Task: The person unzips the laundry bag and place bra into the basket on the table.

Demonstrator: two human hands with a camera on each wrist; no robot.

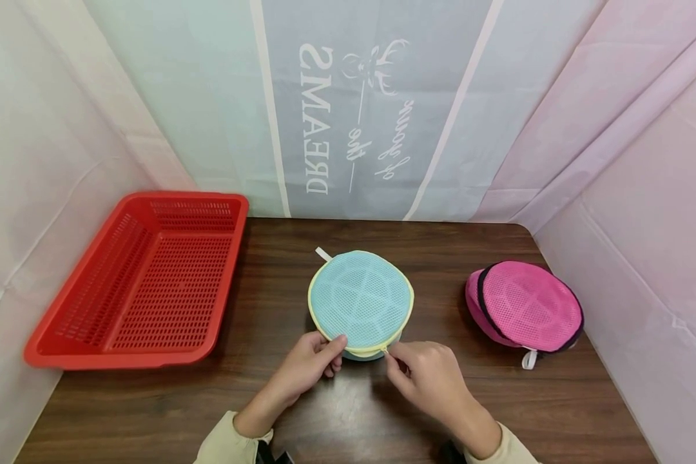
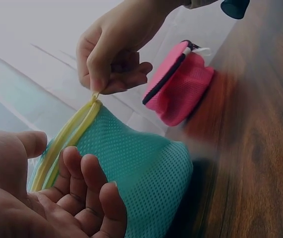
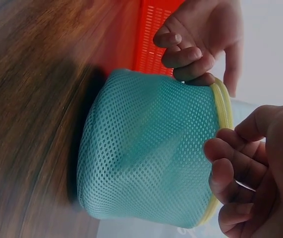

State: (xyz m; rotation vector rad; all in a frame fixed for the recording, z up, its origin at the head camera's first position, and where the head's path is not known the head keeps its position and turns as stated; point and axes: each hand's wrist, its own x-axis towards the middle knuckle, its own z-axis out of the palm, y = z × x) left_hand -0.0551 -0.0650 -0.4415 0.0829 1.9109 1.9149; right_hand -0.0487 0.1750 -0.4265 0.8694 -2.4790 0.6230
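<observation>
The left hand [image 1: 309, 366] and right hand [image 1: 432, 379] are holding a blue mesh bag [image 1: 362, 299].
It is standing on the surface [image 1: 452, 245] between a red basket [image 1: 122, 359] and a pink mesh bag [image 1: 530, 306]; left fingers [image 2: 93, 171] are gripping its yellow rim [image 3: 224, 106], right fingers [image 2: 99, 69] are pinching its zip pull [image 2: 95, 96], and the mesh is hiding both bags' insides.

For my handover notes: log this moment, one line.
left grip: holds yellow rim; right grip: pinches zipper pull; turquoise mesh bag: on table
</observation>
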